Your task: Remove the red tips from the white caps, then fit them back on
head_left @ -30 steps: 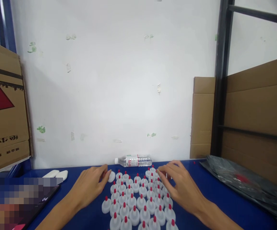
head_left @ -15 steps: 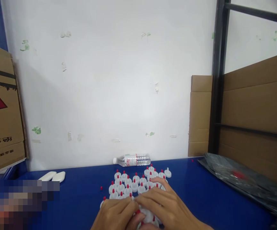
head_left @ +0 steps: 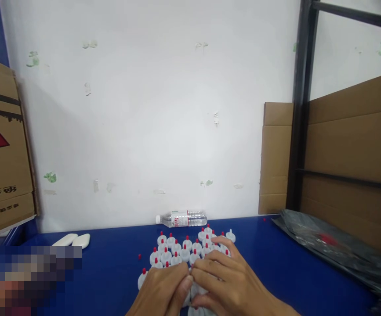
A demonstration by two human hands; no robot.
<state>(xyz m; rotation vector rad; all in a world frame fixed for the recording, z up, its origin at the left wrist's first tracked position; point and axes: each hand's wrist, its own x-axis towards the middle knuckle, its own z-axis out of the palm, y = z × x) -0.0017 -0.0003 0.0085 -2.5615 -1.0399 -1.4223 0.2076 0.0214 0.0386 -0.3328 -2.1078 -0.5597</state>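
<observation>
Lying in a cluster on the blue table [head_left: 276,263], the white caps [head_left: 185,253] stand mostly upright with red tips [head_left: 187,238] on their spouts. The left hand [head_left: 162,285] and the right hand [head_left: 230,278] come together over the near part of the cluster, hiding some of it. On the left hand, thumb and forefinger are drawn close; whether they pinch anything I cannot tell. The right hand's fingers are curled and slightly parted, its thumb low among the nearest caps; what it grips, if anything, is hidden too. Near the cluster's far right corner stands a bare-spouted cap [head_left: 230,236], and a loose red tip [head_left: 139,256] lies left of the group. Behind, a clear bottle [head_left: 183,218] rests on its side by the wall [head_left: 150,123]. Two white objects [head_left: 65,240] lie at the left, and a dark plastic bag [head_left: 309,232] lies at the right.
</observation>
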